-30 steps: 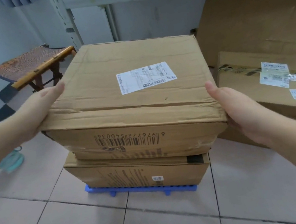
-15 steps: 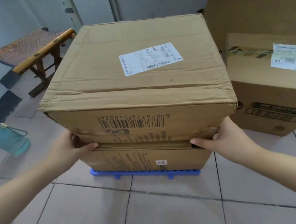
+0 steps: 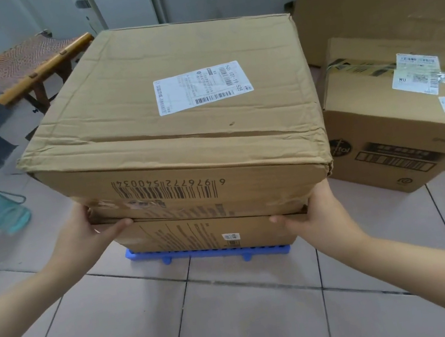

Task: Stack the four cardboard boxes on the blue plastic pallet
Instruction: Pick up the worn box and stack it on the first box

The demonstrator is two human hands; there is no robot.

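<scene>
Both hands, left (image 3: 87,234) and right (image 3: 316,212), grip the top box (image 3: 181,134) at its bottom corners on the lower box (image 3: 205,235) atop the pallet (image 3: 188,257); its overhanging, crumpled edge could pinch fingers or tip.

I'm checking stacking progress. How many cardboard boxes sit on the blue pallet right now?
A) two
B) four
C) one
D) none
A: the lower box rests on the blue pallet, and the top box sits on it, with the left hand and right hand at its bottom corners; another box stands on the floor.
</scene>
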